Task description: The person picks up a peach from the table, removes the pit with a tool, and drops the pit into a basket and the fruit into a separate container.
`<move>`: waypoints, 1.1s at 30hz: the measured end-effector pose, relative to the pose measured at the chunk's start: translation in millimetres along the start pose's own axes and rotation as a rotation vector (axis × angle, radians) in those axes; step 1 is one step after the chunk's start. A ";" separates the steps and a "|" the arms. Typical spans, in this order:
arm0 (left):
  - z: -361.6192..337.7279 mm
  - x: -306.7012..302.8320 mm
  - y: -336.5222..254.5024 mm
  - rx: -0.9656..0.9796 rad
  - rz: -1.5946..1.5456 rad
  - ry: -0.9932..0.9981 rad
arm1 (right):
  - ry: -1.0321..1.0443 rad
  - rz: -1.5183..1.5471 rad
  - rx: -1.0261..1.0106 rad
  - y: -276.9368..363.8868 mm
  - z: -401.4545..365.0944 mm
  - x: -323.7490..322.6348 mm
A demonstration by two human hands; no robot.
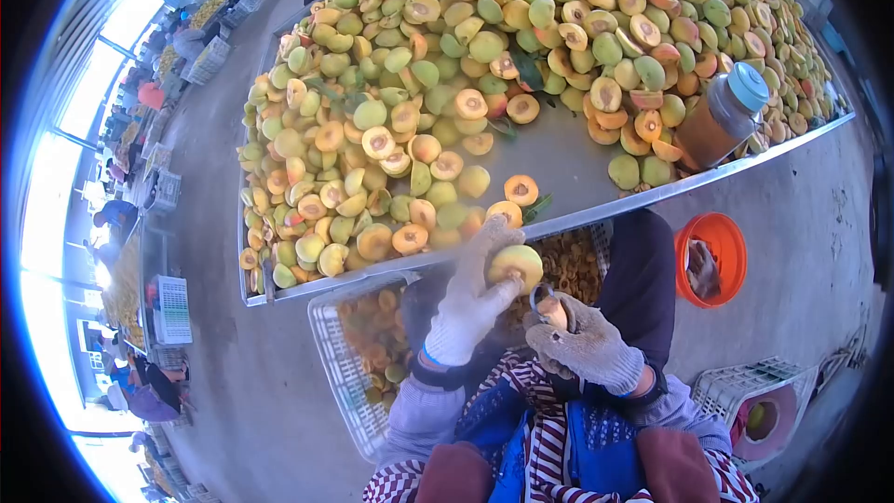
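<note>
My left hand [466,307], in a pale knit glove, is closed around a greenish-yellow peach [519,264] just below the table's front edge. Another peach half [506,213] with orange flesh shows right at its fingertips. Close by on the right, my right hand [591,346], in a worn, greyish glove, grips a pitting tool [553,313] with a light wooden handle and a curved metal loop. The loop points up toward the held peach, just short of it in this view. Halved peaches [447,166] lie heaped on the metal table [559,154] ahead, several with the pit still in.
A bottle with a blue lid [748,87] stands at the table's right front. Below the table are a white crate [328,340] of peach halves, a container of brown pits [570,265] and an orange bucket [737,261]. Other people sit at tables on the left.
</note>
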State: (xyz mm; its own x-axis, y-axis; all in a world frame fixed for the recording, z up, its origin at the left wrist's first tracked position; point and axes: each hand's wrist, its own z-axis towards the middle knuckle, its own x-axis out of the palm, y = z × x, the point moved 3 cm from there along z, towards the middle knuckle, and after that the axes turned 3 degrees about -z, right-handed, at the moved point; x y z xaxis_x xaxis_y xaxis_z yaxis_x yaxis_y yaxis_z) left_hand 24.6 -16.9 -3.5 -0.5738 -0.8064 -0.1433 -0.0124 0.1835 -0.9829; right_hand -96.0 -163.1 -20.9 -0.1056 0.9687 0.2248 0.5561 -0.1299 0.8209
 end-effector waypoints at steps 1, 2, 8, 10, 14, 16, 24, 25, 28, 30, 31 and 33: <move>-6.1 3.0 -8.6 -0.062 -0.132 -0.031 | -0.030 -0.099 -0.018 7.5 -0.2 3.5; -11.0 4.3 -11.4 -0.124 -0.263 -0.063 | -0.060 -0.198 -0.035 13.2 -1.2 6.5; -31.8 30.2 -20.8 -0.223 -0.972 0.026 | -0.095 -0.134 -0.204 22.0 -17.0 9.3; -33.8 36.2 -19.1 -0.207 -0.992 -0.037 | -0.089 -0.063 -0.182 21.1 -19.3 13.4; -36.9 32.6 -8.5 -0.082 -0.835 -0.107 | -0.175 -0.305 -0.175 21.2 -19.4 13.2; -39.1 34.2 -2.0 -0.059 -0.834 -0.156 | -0.181 -0.343 -0.171 22.5 -19.4 15.1; -50.6 46.9 -25.1 -0.012 -0.754 -0.313 | -0.173 -0.396 -0.209 15.3 -19.6 19.1; -54.0 46.5 -26.6 0.058 -0.676 -0.298 | -0.104 -0.205 -0.217 12.0 -18.7 22.9; -54.9 35.0 -41.6 0.065 -0.482 -0.211 | 0.066 0.090 -0.092 24.4 -24.6 21.0; -53.8 32.8 -49.3 0.013 -0.356 -0.144 | 0.175 0.193 0.030 36.8 -30.5 20.0; -53.6 33.8 -52.6 0.086 -0.450 -0.123 | 0.182 0.221 0.038 40.7 -32.7 18.5; -54.1 38.3 -51.1 0.156 -0.543 -0.102 | 0.188 0.249 0.048 40.9 -33.2 14.8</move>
State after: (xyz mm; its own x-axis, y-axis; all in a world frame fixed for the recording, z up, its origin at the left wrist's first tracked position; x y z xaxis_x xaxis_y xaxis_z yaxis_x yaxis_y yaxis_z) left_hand -41.1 -26.7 47.5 -0.4371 -0.8132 0.3842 -0.1580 -0.3511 -0.9229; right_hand -102.2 -161.2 33.4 -0.1095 0.8515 0.5127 0.6220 -0.3436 0.7036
